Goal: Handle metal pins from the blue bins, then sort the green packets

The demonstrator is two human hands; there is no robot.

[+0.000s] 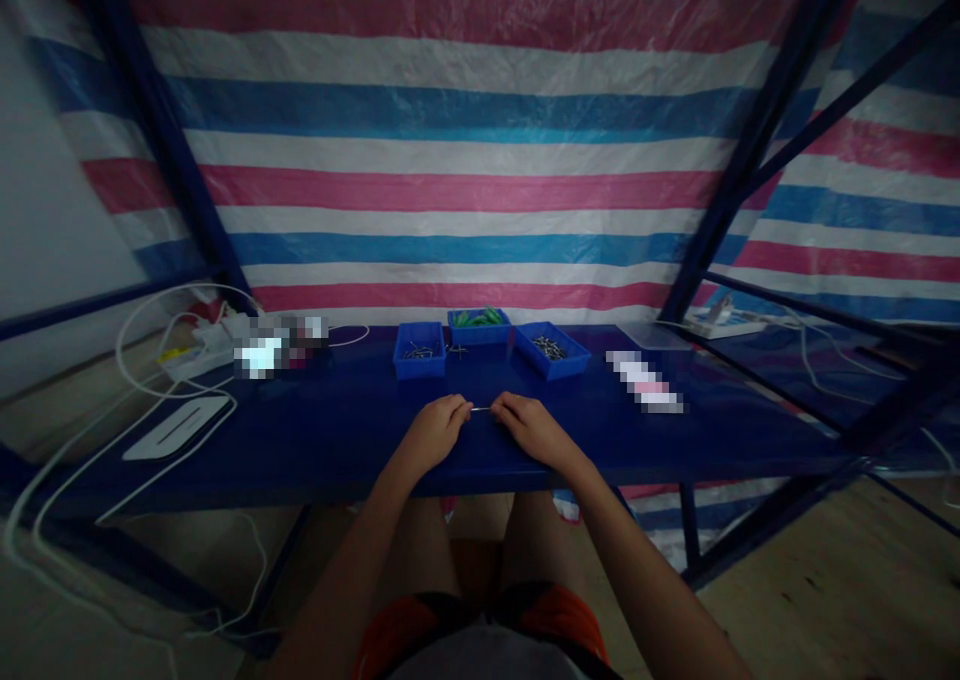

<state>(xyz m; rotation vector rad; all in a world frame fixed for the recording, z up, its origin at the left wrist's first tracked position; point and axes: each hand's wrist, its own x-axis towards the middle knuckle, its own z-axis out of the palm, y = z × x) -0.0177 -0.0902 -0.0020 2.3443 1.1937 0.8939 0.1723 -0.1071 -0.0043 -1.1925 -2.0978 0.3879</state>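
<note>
Plainly, both hands are closed down at the fingertips: the left hand [439,430] and the right hand [529,425] each have a pinching grip on one end of a thin metal rod [481,409]. Its short bright middle bridges the gap between them, just above the near part of the blue worktop [330,430]; the fingers cover both ends, so its full length cannot be told.

Beyond the hands stand three blue trays, near one another. The left tray [420,369] holds thin metal pieces, the middle tray [480,334] green pieces, and the right tray [568,366] a heap of small metallic pieces. A few loose metal bits [458,351] lie between the left and middle trays.

Well to the left, a flat white device [178,427] lies beside looping white cables [124,335]. To the right are a blurred-out pale item [645,384] and, behind it, a clear flat sheet [651,336]. Striped sheeting [450,190] hangs behind the worktop. Between the hands and the trays, nothing stands in the way.
</note>
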